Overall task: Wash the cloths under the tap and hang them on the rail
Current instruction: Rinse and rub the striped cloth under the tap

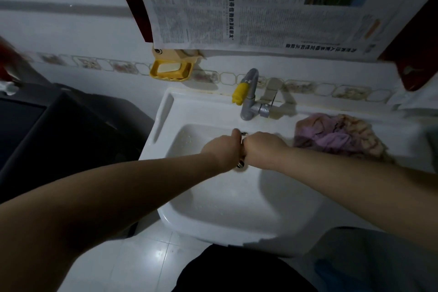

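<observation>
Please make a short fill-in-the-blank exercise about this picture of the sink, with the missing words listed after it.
1. The cloths lie on the sink's ____ side, seen from the person.
2. The left hand and right hand are together over the ____.
3. The soap dish on the wall is ____ in colour.
4. Above the tap hangs a ____.

Missing words: right; sink; yellow; newspaper

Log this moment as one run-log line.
hands: left hand and right hand together over basin | cloths: heaped on right ledge | tap: no visible water
</observation>
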Demonstrator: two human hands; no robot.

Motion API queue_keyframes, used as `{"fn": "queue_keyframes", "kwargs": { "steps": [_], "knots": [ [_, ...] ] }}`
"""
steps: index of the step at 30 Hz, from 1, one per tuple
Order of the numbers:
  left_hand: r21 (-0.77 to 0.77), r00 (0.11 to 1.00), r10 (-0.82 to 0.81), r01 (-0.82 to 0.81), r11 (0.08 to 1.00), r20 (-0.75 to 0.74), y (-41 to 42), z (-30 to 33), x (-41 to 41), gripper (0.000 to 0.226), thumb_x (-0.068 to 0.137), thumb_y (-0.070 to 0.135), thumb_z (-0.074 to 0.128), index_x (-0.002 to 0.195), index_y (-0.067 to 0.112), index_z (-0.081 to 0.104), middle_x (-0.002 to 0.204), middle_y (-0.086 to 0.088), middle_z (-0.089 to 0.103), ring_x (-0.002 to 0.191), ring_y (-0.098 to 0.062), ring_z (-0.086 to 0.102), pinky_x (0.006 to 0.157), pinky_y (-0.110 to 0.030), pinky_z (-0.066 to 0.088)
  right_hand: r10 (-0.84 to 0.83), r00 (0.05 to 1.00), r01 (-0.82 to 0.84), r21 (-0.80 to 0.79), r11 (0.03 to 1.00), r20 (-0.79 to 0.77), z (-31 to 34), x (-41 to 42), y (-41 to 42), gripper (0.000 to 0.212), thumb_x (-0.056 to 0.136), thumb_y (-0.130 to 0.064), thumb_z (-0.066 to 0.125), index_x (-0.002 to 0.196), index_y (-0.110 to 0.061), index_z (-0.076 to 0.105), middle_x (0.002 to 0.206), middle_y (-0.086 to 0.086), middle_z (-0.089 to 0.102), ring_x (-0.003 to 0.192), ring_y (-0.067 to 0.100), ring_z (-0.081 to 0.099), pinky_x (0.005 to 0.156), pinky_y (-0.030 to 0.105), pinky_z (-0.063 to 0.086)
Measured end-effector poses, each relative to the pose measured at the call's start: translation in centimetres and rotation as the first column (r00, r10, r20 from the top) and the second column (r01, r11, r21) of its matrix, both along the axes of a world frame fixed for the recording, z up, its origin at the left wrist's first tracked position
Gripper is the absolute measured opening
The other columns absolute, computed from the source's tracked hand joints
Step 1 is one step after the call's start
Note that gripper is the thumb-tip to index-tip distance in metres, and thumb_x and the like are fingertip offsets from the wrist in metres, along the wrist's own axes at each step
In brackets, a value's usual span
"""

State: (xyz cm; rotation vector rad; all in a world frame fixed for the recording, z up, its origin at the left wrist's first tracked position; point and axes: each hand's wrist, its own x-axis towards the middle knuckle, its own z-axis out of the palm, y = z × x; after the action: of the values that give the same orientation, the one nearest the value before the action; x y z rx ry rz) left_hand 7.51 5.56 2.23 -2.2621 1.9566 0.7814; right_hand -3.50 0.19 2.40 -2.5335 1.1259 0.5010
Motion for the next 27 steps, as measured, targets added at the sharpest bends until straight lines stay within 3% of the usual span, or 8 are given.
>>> {"fn": "queue_keyframes", "kwargs": {
  "steps": [2,4,6,9,12,15,21,27],
  "knots": [
    [-0.081,0.951,-0.211,0.234,0.969,0.226,-0.5,0.5,0.2,0.032,0.097,0.021,0.043,0.125,0.008,0.035,0.096,-0.015,0.063,0.083,-0.035,0.062,0.061,-0.036,0.04,-0.179,0.977,0.149,0.233,0.961,0.116,0.0,-0.4,0.5,0.026,0.087,-0.019,0.051,0.062,-0.015,0.051,0.069,0.007,0.053,0.068,0.023,0.052,0.058,0.03,0.038],
    [-0.089,0.848,-0.388,0.445,0.891,0.361,-1.3,1.2,0.5,0.038,0.099,0.026,0.039,0.132,0.009,0.031,0.093,-0.014,0.064,0.08,-0.034,0.061,0.062,-0.036,0.041,-0.395,0.896,0.261,0.478,0.839,0.204,0.5,-0.7,1.2,0.033,0.088,-0.013,0.051,0.056,-0.014,0.042,0.057,0.005,0.045,0.053,0.017,0.041,0.049,0.027,0.03],
    [-0.076,0.75,-0.517,0.595,0.8,0.413,-2.0,1.9,0.7,0.041,0.1,0.031,0.038,0.135,0.012,0.031,0.09,-0.012,0.064,0.073,-0.031,0.056,0.064,-0.035,0.043,-0.64,0.745,0.358,0.698,0.62,0.186,0.9,-1.1,2.0,0.026,0.084,-0.009,0.052,0.06,-0.011,0.043,0.046,0.001,0.036,0.04,0.014,0.029,0.043,0.02,0.02],
    [-0.086,0.633,-0.637,0.735,0.672,0.439,-2.9,2.5,1.0,0.032,0.1,0.033,0.037,0.125,0.014,0.034,0.076,-0.007,0.056,0.065,-0.027,0.048,0.062,-0.03,0.04,-0.791,0.609,0.353,0.871,0.343,0.065,1.4,-1.9,2.9,0.017,0.081,-0.013,0.054,0.071,-0.014,0.041,0.048,-0.002,0.028,0.039,0.012,0.021,0.042,0.018,0.016],
    [-0.154,0.566,-0.71,0.815,0.558,0.418,-3.4,3.1,1.2,0.024,0.098,0.034,0.035,0.111,0.015,0.031,0.065,-0.006,0.046,0.059,-0.026,0.049,0.058,-0.029,0.04,-0.832,0.554,0.283,0.946,0.158,-0.027,2.1,-2.5,3.4,0.032,0.085,-0.015,0.052,0.062,-0.021,0.029,0.049,-0.004,0.022,0.04,0.01,0.015,0.039,0.015,0.012],
    [-0.358,0.476,-0.739,0.873,0.332,0.476,-3.4,4.1,1.1,0.044,0.079,0.02,0.073,0.096,0.01,0.034,0.048,-0.008,0.041,0.036,-0.026,0.04,0.044,-0.021,0.03,-0.834,0.546,0.201,0.979,0.038,-0.079,3.2,-2.9,3.6,0.038,0.087,-0.017,0.048,0.059,-0.023,0.023,0.048,-0.006,0.019,0.037,0.008,0.012,0.036,0.015,0.008],
    [-0.53,0.515,-0.649,0.825,0.197,0.56,-3.4,5.3,1.3,0.039,0.078,0.018,0.076,0.09,0.009,0.04,0.043,-0.005,0.047,0.031,-0.023,0.043,0.041,-0.019,0.026,-0.829,0.537,0.083,0.988,-0.131,-0.155,5.1,-3.3,4.0,0.042,0.089,-0.018,0.048,0.053,-0.023,0.026,0.051,-0.006,0.017,0.033,0.007,0.013,0.031,0.016,0.009],
    [-0.598,0.54,-0.615,0.79,0.135,0.574,-3.1,6.8,2.0,0.022,0.089,0.025,0.055,0.085,0.012,0.038,0.045,0.0,0.049,0.034,-0.019,0.043,0.046,-0.019,0.019,-0.855,0.49,0.011,0.981,-0.192,-0.173,6.8,-2.6,4.8,0.043,0.087,-0.018,0.048,0.05,-0.024,0.026,0.046,-0.008,0.019,0.031,0.006,0.014,0.034,0.017,0.006]
  ]
}}
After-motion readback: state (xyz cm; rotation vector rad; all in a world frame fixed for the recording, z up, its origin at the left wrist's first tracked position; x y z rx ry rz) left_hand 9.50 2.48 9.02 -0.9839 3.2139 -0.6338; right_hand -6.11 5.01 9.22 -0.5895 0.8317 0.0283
